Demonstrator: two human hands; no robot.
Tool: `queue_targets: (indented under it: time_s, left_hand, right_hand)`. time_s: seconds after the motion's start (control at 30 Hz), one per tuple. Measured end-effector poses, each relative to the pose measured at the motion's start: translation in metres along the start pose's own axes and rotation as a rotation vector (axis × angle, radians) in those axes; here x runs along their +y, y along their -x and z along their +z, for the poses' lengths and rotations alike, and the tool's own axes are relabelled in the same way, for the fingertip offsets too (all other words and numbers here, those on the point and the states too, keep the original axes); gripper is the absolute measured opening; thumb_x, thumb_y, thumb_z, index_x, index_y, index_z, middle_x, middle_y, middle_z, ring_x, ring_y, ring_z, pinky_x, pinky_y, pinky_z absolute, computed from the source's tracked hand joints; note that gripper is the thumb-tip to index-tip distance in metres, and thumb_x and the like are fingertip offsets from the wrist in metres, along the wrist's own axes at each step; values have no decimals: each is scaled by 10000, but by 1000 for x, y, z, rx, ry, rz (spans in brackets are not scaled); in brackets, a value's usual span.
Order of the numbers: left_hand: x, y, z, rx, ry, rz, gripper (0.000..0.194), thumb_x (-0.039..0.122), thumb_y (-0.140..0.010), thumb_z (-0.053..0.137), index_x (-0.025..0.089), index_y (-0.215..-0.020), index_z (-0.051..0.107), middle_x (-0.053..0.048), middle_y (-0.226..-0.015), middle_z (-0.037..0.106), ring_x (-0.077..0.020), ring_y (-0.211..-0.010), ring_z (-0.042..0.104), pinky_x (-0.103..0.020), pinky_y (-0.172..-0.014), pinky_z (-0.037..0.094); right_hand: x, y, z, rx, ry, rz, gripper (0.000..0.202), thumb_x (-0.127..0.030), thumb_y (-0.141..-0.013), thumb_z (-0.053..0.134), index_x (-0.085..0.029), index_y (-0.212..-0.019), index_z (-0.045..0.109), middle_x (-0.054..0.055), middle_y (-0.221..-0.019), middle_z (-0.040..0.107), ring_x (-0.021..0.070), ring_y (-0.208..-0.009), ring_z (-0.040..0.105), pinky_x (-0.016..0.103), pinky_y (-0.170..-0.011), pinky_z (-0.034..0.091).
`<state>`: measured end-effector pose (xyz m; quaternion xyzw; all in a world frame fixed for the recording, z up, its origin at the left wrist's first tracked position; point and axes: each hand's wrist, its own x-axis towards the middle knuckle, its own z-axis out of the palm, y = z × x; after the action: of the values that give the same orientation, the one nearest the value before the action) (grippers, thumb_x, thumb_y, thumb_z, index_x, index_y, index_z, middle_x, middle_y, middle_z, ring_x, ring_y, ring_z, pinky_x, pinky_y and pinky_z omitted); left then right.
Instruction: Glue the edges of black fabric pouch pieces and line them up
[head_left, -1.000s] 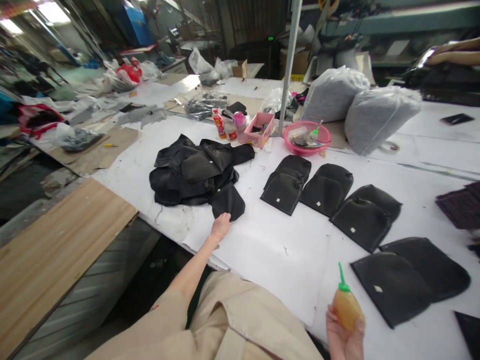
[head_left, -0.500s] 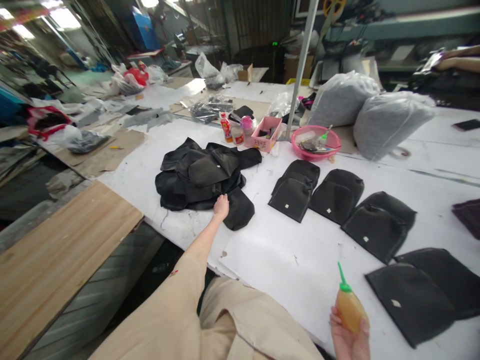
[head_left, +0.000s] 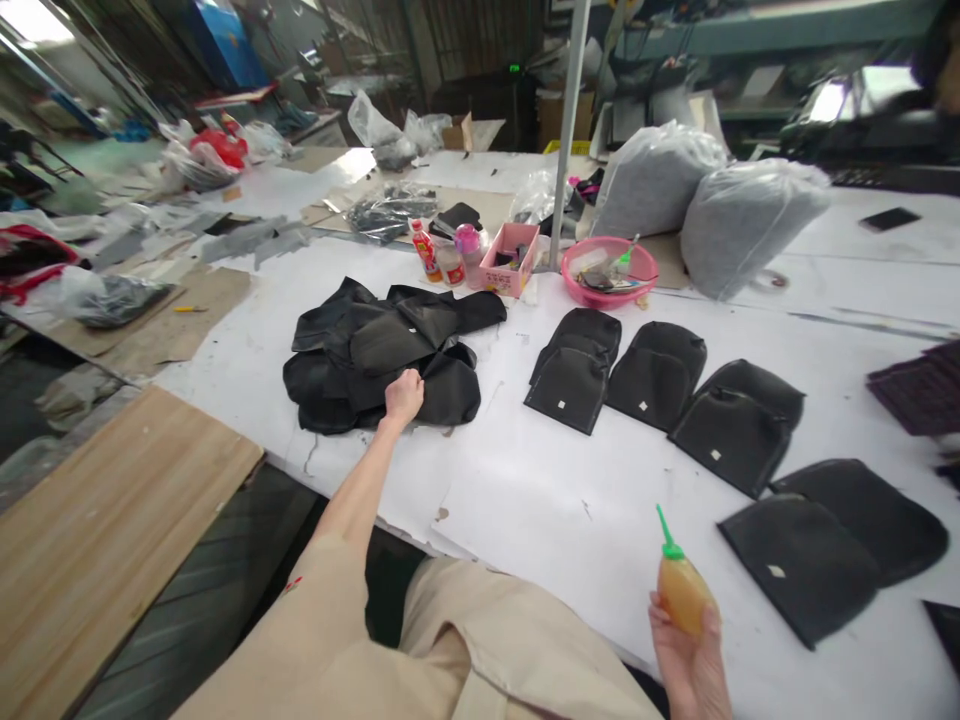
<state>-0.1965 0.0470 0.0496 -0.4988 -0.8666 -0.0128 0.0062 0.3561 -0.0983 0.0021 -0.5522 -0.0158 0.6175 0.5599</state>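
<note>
While I'm looking through the head view, the left hand (head_left: 405,397) is touching the near side of a heap of black pieces (head_left: 386,345) on the white tabletop (head_left: 525,510), arm stretched out. Its fingers are sitting curled in against the material; I'm not managing to tell whether they're pinching a piece. The right hand (head_left: 694,655) is gripping a squeeze bottle (head_left: 684,595) of amber liquid, fingers wrapping around the body, green nozzle (head_left: 666,530) pointing up and leaning slightly left. The bottle is hanging near the table's front edge, well apart from the heap. To the right of the heap, four folded black pieces (head_left: 652,370) are lying in a curved row, each one showing a small pale square; the nearest is lying just beyond the bottle, to its right. Behind the heap, a red-capped drink bottle (head_left: 424,250) and a pink box (head_left: 501,282) are standing; a pink basin (head_left: 600,296) is sitting right of the pole (head_left: 568,140), and two stuffed plastic sacks (head_left: 750,230) are resting behind the row.
</note>
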Motion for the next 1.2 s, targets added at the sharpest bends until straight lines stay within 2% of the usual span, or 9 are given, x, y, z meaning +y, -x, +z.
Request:
queue_targets:
  time_s: [0.2, 0.37, 0.5, 0.63, 0.77, 0.87, 1.0, 1.1, 1.2]
  left_hand:
    - [-18, 19, -60, 70, 149, -48, 141, 269, -827, 560, 213, -709, 507, -11, -721, 614, -174, -707, 600, -262, -672, 420]
    - [-15, 58, -113, 199, 373, -147, 183, 244, -713, 626, 217, -871, 538, 44, -687, 577, -143, -649, 585, -244, -668, 456]
    - [9, 97, -128, -58, 660, -76, 288, 219, -678, 616, 226, -965, 598, 84, -588, 500, -105, -504, 512, -211, -535, 440]
    - [84, 133, -76, -547, 939, -81, 154, 208, -708, 616, 175, -855, 649, 38, -584, 570, -104, -427, 517, -212, -423, 420]
    - [173, 164, 5, -758, 953, -60, 138, 155, -818, 576, 117, -923, 658, -37, -660, 641, -152, -557, 642, -271, -572, 538]
    - [206, 179, 41, -664, 756, 218, 224, 85, -809, 607, 150, -1012, 677, -77, -861, 684, -198, -832, 689, -336, -817, 554]
    - [207, 175, 59, -406, 410, 633, 281, 86, -822, 634, 221, -1063, 684, -117, -1206, 622, -261, -1216, 540, -420, -1053, 422]
    - [205, 162, 69, -376, 228, 793, 159, 147, -862, 639, 209, -999, 692, -123, -1150, 625, -264, -1165, 548, -409, -1000, 432]
    - [210, 156, 77, -401, 160, 793, 89, 216, -908, 608, 204, -942, 690, -104, -1025, 633, -248, -1046, 578, -373, -915, 447]
  right_hand:
    - [-9, -10, 11, -35, -17, 29, 564, -474, -646, 857, -219, -1114, 671, 37, -1047, 695, 150, -718, 670, 204, -481, 542]
    - [-4, -12, 11, 3, -38, 24, 554, -458, -604, 875, -216, -1058, 670, 21, -1003, 683, 132, -712, 661, 174, -481, 524]
    - [0, -13, 10, 8, -50, 54, 588, -466, -573, 885, -212, -1053, 659, 15, -961, 684, 127, -694, 650, 167, -470, 511]
    - [1, -12, 11, -4, -67, 46, 618, -477, -548, 896, -213, -1052, 654, 15, -924, 693, 128, -678, 641, 168, -464, 496]
    - [-2, -8, 11, -12, -77, 15, 566, -471, -591, 876, -208, -1041, 657, 23, -918, 699, 133, -669, 641, 175, -456, 482]
    - [-4, -1, 5, -58, -75, 2, 528, -469, -665, 832, -208, -1089, 654, 37, -932, 704, 134, -662, 634, 190, -457, 488]
    - [0, 9, -8, -36, -75, -11, 524, -474, -681, 823, -202, -1096, 655, 32, -945, 709, 134, -665, 638, 198, -464, 502]
    - [9, 13, -16, 4, -104, 3, 517, -446, -655, 848, -193, -1063, 658, 28, -949, 709, 132, -678, 647, 193, -479, 512]
    - [16, 16, -17, -7, -118, 5, 507, -441, -662, 850, -183, -1054, 660, 34, -971, 711, 128, -687, 651, 203, -508, 540]
